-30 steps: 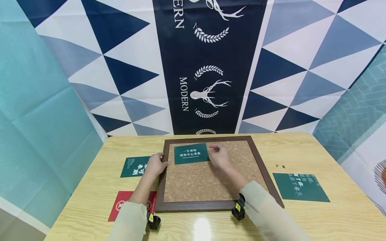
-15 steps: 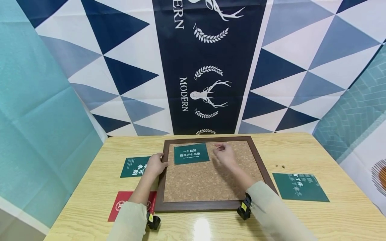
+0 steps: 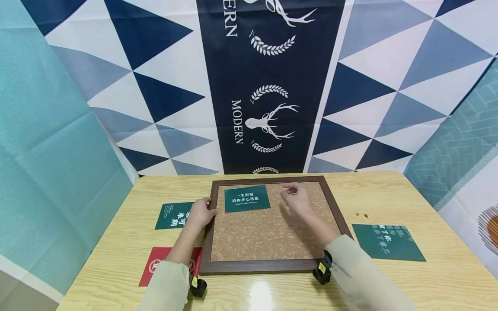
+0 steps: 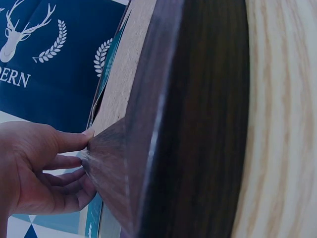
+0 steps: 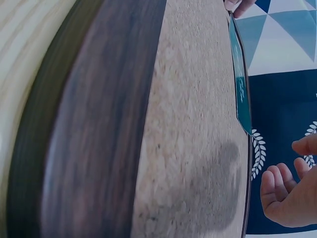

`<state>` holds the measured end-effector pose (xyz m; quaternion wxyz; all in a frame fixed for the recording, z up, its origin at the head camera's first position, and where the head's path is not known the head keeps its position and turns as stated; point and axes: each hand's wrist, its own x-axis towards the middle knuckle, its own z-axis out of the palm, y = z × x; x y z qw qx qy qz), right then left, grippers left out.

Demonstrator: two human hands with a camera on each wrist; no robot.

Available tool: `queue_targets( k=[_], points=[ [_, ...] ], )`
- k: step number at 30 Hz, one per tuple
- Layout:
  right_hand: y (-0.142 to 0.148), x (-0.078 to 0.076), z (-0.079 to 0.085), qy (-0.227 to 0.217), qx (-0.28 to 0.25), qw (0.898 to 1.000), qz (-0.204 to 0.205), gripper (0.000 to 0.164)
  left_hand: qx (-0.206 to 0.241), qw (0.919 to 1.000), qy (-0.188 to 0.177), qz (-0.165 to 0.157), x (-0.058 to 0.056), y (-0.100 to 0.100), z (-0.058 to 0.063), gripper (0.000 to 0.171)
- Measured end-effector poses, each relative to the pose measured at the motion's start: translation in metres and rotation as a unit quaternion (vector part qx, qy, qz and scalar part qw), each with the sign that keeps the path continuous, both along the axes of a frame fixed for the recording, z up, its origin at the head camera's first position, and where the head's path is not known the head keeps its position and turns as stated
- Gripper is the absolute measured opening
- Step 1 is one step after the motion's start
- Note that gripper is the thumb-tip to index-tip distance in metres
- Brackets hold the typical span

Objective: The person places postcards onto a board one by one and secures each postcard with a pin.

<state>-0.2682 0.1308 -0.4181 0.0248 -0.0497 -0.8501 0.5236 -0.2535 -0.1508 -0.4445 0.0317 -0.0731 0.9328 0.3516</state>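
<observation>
A cork board [image 3: 249, 242] in a dark brown wooden frame lies on the table. My left hand [image 3: 199, 214] grips the frame's left side, thumb on top and fingers along the outer edge; the left wrist view shows this hand [image 4: 54, 166] at the frame too. A green card [image 3: 249, 205] with white lettering lies on the cork at the upper left. To its right, my right hand [image 3: 297, 201] hovers over the board. In the right wrist view this hand [image 5: 292, 196] has loosely bent fingers, thumb apart from them and nothing between.
Left of the board are another green card [image 3: 167, 214], partly behind the left hand, and a red card [image 3: 149, 270], partly under the left forearm. Two tiny dark pieces [image 3: 365, 215] and a third green card [image 3: 389, 248] lie on the right. A patterned cloth [image 3: 264, 155] hangs behind the table.
My right hand has moved away from the green card's right edge, to the right over the cork. The left hand and the card on the board have stayed in place.
</observation>
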Motion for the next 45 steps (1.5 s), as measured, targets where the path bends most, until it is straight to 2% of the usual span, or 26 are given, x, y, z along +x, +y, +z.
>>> queue_targets(
  k=[9,16,24,29,45],
  points=[
    [0.006,0.003,0.003,-0.012,0.006,1.000,-0.008,0.033,-0.001,1.0000,-0.002,-0.003,0.002,-0.001,0.002,0.053],
    [0.014,0.001,0.003,-0.003,0.020,1.000,-0.012,0.033,0.000,1.0000,-0.003,-0.002,0.001,-0.002,0.002,0.053],
    [0.027,0.003,0.010,-0.002,0.032,0.999,-0.001,0.035,0.002,1.0000,-0.004,-0.004,0.001,-0.001,0.003,0.053],
    [0.037,0.008,0.016,-0.004,0.061,0.998,-0.011,0.036,-0.001,1.0000,-0.001,-0.006,0.000,-0.001,0.003,0.053],
    [0.065,0.010,0.021,0.007,0.068,0.997,-0.029,0.033,-0.003,1.0000,-0.002,-0.007,-0.002,0.000,0.004,0.052]
  ],
)
